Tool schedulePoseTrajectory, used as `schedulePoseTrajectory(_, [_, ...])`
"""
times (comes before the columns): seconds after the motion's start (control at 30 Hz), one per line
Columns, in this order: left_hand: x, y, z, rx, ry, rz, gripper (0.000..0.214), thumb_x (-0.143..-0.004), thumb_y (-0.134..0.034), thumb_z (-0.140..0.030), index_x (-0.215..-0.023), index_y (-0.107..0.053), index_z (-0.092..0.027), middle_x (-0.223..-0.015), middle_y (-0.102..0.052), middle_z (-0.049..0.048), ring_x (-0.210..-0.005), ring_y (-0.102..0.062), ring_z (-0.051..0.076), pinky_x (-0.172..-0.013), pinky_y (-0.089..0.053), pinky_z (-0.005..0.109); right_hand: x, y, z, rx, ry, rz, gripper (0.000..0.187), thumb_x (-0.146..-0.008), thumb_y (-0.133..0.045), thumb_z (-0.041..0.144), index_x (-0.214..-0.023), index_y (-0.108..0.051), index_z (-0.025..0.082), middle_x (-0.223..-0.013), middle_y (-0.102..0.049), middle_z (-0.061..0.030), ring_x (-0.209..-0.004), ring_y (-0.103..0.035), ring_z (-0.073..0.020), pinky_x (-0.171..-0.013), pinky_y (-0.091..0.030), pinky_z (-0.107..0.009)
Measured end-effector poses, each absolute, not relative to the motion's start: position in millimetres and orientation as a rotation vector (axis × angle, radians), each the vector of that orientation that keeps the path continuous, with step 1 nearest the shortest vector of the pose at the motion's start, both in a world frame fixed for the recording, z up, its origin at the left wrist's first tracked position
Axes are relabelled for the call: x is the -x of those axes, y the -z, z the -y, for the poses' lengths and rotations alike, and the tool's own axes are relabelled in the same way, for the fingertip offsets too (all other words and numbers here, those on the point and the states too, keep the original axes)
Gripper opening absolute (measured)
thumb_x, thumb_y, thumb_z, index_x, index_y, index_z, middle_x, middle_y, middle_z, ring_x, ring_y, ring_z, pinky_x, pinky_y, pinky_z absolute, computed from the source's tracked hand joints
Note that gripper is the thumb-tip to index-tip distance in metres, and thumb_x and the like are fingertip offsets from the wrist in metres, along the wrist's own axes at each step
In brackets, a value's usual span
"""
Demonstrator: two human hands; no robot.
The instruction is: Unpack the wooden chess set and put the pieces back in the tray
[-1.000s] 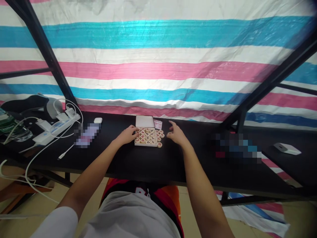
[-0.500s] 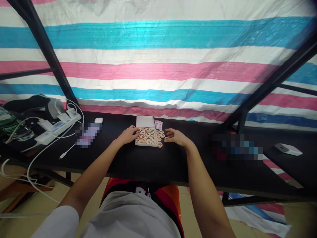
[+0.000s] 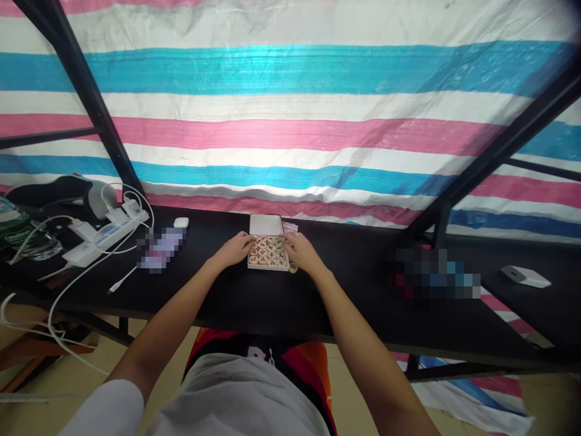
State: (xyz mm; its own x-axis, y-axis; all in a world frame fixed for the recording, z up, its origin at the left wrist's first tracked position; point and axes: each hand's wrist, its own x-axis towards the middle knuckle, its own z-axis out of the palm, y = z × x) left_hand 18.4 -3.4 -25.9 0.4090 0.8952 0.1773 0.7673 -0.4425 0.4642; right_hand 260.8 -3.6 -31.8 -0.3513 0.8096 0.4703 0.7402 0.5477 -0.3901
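Observation:
A shallow white box (image 3: 267, 267) lies on the black table, filled with rows of round xiangqi pieces (image 3: 271, 249) marked with red and black characters. Its raised lid (image 3: 265, 224) stands at the back. My left hand (image 3: 236, 247) holds the box's left edge, fingers bent over the rim. Above the right edge is my right hand (image 3: 299, 248), its fingers closed at the back right corner around what appears to be a xiangqi piece, mostly hidden. One loose piece (image 3: 293, 267) sits just outside the box, partly under that hand. Other loose pieces there are covered.
Behind the box lies a pink printed paper (image 3: 290, 227). To the left are a phone (image 3: 162, 249), a white earbud case (image 3: 181, 223), a power strip (image 3: 106, 237) with cables and a bottle (image 3: 27, 233). A blurred item (image 3: 436, 274) and a white block (image 3: 526, 276) are rightward.
My right hand has moved left from the loose pieces to the box's right edge, now covering most of them. My left hand stays on the box.

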Motion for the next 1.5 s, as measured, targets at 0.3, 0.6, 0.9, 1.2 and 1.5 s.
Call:
schedulePoseTrajectory(0.3, [-18.8,25.6,6.4,-2.369,-0.601,-1.438,0.036,-0.093,-0.037,-0.037,-0.117,-0.060,-0.023,-0.112,-0.056,0.0058,-0.100,-0.059,0.019,-0.093,-0.044,0.030,-235.8,36.3,3.4,1.298,-0.056,2.334,0.033,-0.090,-0.043,0.022,-0.115,-0.065,0.019,-0.106,-0.065,-0.0081,-0.099,-0.056,-0.0190,-0.090,-0.041,-0.029])
schedulePoseTrajectory(0.6, [-17.4,25.4,5.9,-2.373,-0.559,-1.444,0.037,-0.092,-0.040,-0.040,-0.119,-0.059,-0.024,-0.114,-0.055,0.0053,-0.097,-0.059,0.019,-0.091,-0.044,0.030,-236.6,24.7,4.6,1.328,-0.112,2.214,0.030,-0.085,-0.052,0.025,-0.110,-0.066,0.019,-0.101,-0.068,-0.0082,-0.097,-0.058,-0.0210,-0.089,-0.042,-0.033])
schedulePoseTrajectory(0.9, [-17.2,21.9,8.2,-2.358,-0.527,-1.448,0.039,-0.090,-0.041,-0.041,-0.121,-0.058,-0.023,-0.116,-0.054,0.0061,-0.094,-0.059,0.019,-0.083,-0.046,0.029,-364.6,29.3,0.4,1.811,-0.846,1.744,0.049,-0.060,-0.075,0.022,-0.107,-0.064,0.015,-0.082,-0.067,-0.0038,-0.076,-0.062,-0.0175,-0.076,-0.047,-0.030])
schedulePoseTrajectory(1.2, [-17.1,22.6,7.1,-2.354,-0.527,-1.440,0.041,-0.090,-0.041,-0.044,-0.121,-0.057,-0.023,-0.115,-0.054,0.0055,-0.093,-0.059,0.018,-0.083,-0.046,0.028,-353.6,22.3,13.0,1.717,-1.295,1.671,0.074,-0.055,-0.083,0.026,-0.122,-0.054,0.013,-0.087,-0.065,-0.0068,-0.069,-0.060,-0.0141,-0.055,-0.049,-0.022])
schedulePoseTrajectory(1.5, [-17.3,22.1,6.9,-2.350,-0.520,-1.441,0.040,-0.090,-0.041,-0.043,-0.120,-0.058,-0.023,-0.115,-0.053,0.0055,-0.093,-0.059,0.018,-0.083,-0.046,0.028,-334.8,13.6,20.0,1.583,-1.534,1.626,0.079,-0.047,-0.087,0.027,-0.118,-0.056,0.013,-0.080,-0.067,-0.0047,-0.070,-0.064,-0.0163,-0.067,-0.055,-0.028])
